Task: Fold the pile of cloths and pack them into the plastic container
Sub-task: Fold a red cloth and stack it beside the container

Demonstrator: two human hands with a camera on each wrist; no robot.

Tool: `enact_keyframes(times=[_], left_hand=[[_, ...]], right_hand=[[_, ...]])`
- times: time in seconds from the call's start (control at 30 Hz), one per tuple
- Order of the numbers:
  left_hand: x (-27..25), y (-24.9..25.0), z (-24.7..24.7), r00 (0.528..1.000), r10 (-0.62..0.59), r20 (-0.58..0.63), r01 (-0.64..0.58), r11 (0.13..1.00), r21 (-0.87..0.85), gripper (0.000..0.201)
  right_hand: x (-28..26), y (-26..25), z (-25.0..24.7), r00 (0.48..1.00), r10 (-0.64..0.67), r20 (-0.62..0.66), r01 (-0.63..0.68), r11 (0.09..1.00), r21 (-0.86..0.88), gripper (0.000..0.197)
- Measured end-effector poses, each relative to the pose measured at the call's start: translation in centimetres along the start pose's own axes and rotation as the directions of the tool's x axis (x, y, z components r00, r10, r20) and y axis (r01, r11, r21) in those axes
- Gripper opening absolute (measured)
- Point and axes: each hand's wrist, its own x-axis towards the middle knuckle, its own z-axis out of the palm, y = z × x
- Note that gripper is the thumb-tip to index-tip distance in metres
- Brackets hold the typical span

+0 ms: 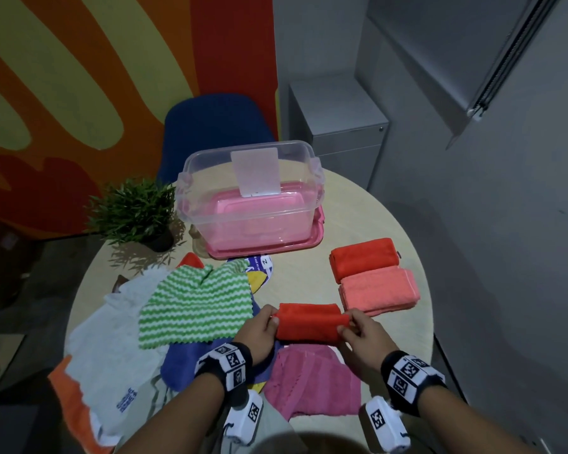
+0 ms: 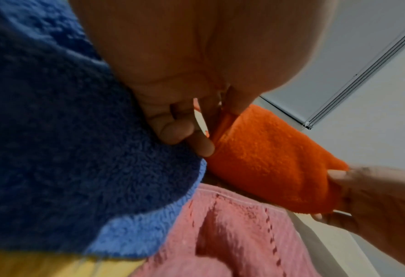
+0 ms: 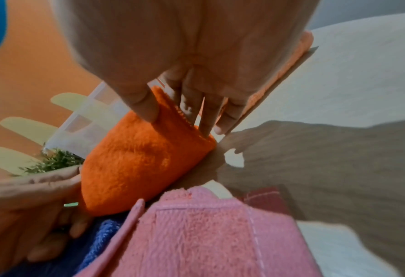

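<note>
A folded orange cloth (image 1: pixel 311 322) was pinched at its ends by the left hand (image 1: pixel 259 335) and right hand (image 1: pixel 363 335), above the unfolded pile (image 1: pixel 194 303). The clear container (image 1: pixel 250 188), with no cloths inside, was seen standing on its pink lid (image 1: pixel 295 245); two folded cloths (image 1: pixel 371 276) were laid beside it.

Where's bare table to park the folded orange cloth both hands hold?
Free: the table strip between the plastic container and the folded red cloth, and its near-right edge beside the pink cloth. Crowded: left half, under the unfolded pile.
</note>
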Motion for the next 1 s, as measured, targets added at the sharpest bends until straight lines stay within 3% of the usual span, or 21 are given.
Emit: enact_keyframes(times=[0.13, 0.3, 0.47, 0.63, 0.87, 1.0], left_hand=[[1.4, 0.6, 0.4, 0.997, -0.055, -0.046, 0.055, 0.998, -0.013, 0.02], [1.6, -0.2, 0.3, 0.992, -0.063, 0.108, 0.062, 0.998, 0.017, 0.042], [2.6, 0.2, 1.0, 0.992, -0.124, -0.035, 0.126, 0.987, 0.099, 0.029], [3.6, 0.9, 1.6, 0.965, -0.241, -0.1, 0.256, 0.946, 0.197, 0.031], [4.5, 2.3, 2.2, 0.938, -0.343, -0.044, 0.331, 0.853, 0.403, 0.042], [4.6, 2.4, 1.9, 0.939, -0.341, 0.038, 0.3, 0.871, 0.389, 0.041]], right_hand=[[0.9, 0.5, 0.9, 0.998, 0.028, -0.055, -0.031, 0.997, -0.066, 0.018], [1.4, 1.2, 1.5, 0.992, 0.12, -0.047, -0.123, 0.99, -0.066, 0.024], [1.5, 1.7, 1.4, 0.995, 0.081, -0.063, -0.093, 0.973, -0.21, 0.021], [1.6, 2.7, 1.6, 0.974, 0.162, -0.157, -0.19, 0.965, -0.18, 0.024], [1.9, 1.9, 1.7, 0.99, 0.131, -0.057, -0.142, 0.91, -0.389, 0.017], [1.4, 1.5, 1.7, 0.988, 0.15, -0.034, -0.154, 0.945, -0.289, 0.013]])
